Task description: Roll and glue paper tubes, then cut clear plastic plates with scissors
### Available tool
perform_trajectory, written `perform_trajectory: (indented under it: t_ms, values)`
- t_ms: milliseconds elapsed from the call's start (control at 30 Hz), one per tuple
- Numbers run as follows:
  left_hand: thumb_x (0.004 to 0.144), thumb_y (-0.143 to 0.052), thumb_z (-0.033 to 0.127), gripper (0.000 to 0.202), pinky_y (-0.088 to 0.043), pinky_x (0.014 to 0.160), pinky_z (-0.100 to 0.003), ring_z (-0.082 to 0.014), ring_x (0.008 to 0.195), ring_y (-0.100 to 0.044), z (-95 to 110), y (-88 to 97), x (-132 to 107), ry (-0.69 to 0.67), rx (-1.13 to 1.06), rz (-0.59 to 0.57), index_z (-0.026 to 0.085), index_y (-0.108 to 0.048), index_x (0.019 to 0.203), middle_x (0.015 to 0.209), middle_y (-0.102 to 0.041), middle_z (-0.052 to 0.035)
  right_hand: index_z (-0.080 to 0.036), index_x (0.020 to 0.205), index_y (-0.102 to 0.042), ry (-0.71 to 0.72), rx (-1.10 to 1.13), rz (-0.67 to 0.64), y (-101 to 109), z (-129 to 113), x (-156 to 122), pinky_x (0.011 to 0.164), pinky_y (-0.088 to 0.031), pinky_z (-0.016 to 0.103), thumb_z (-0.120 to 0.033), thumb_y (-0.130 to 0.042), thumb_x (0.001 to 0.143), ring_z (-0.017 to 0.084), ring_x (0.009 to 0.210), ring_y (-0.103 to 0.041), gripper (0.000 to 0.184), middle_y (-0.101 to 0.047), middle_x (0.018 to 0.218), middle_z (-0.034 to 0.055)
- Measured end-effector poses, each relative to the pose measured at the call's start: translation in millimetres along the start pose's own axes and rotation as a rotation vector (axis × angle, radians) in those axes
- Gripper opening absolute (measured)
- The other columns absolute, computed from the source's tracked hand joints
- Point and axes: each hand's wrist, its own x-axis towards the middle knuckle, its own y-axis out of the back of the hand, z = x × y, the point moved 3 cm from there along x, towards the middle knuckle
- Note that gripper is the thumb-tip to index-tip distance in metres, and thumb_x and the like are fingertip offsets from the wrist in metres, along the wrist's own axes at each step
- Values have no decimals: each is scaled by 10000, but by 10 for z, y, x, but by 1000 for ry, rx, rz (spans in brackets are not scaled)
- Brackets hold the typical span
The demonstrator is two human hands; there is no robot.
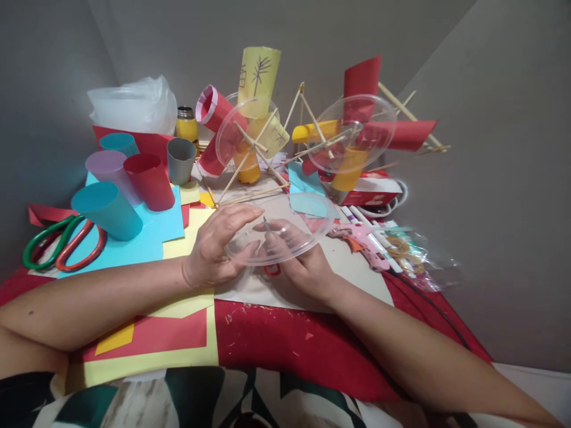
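A clear round plastic lid (307, 238) is tilted in front of me over the pale board. My left hand (218, 244) grips its left edge, fingers behind the rim and thumb toward the front. My right hand (301, 252) is seen partly through the clear plastic, its fingers pinched on a small pointed metal tool (266, 224). The tool's tip points up near the middle of the lid; whether it pierces the plastic I cannot tell. Most of the tool is hidden by the fingers. A red ring shape (271, 270) shows just below the lid.
Paper tubes (107, 211) and large scissors (66, 244) lie left on coloured sheets. Behind stand two stick-and-lid wheels with paper cups, one left (243, 134), one right (352, 134). A pink glue gun (363, 244), markers (379, 238) and a plastic bag (428, 267) are right.
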Motion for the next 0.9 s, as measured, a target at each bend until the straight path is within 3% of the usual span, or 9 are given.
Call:
perform_trajectory:
  t_ms: [167, 333, 467, 633, 767, 900]
  values:
    - [834, -676, 158, 602, -520, 1068, -482, -289, 1267, -605, 69, 12, 15, -33, -1, -33, 162, -524, 1416, 1313, -643, -186, -246, 1202, -632, 17, 39, 66, 26, 110, -17, 621, -521, 294, -534, -492, 1006, 159, 621, -631, 375, -690, 756, 9]
    - [734, -550, 56, 730, -519, 1081, -505, -306, 1328, -575, 310, 72, 113, -20, -25, -47, 175, -483, 1451, 1387, -600, -198, -240, 1132, -620, 57, 60, 152, 94, 114, 19, 626, -527, 279, -481, -548, 995, 145, 601, -636, 286, -678, 697, -17]
    - [668, -468, -24, 807, -530, 1089, -488, -284, 1347, -574, 499, 235, 283, 43, -40, -58, 217, -500, 1438, 1409, -611, -160, -226, 1091, -637, 46, 4, 192, 90, 105, 36, 644, -541, 299, -510, -565, 975, 168, 613, -666, 316, -702, 699, 8]
    - [748, -485, -32, 682, -541, 1099, -453, -250, 1288, -623, 588, 530, 517, 135, -37, -98, 243, -570, 1366, 1359, -668, -112, -236, 1103, -641, 13, 71, 155, 21, 173, 45, 558, -531, 295, -548, -562, 961, 181, 564, -646, 352, -681, 649, 8]
    - [846, -583, 46, 391, -606, 978, -363, -204, 1094, -716, 356, 783, 695, 224, 48, -98, 197, -686, 1191, 1195, -756, -95, -227, 1109, -650, -8, 89, 109, -16, 166, 43, 506, -518, 299, -555, -563, 954, 181, 503, -611, 373, -659, 611, 0]
    - [885, -615, 178, 187, -620, 772, -296, -173, 866, -736, -221, 1183, 957, 353, 185, -4, 150, -752, 1008, 990, -795, -77, -200, 1094, -671, 4, 82, 102, -62, 178, 18, 531, -540, 297, -546, -588, 939, 175, 515, -620, 388, -650, 600, -3]
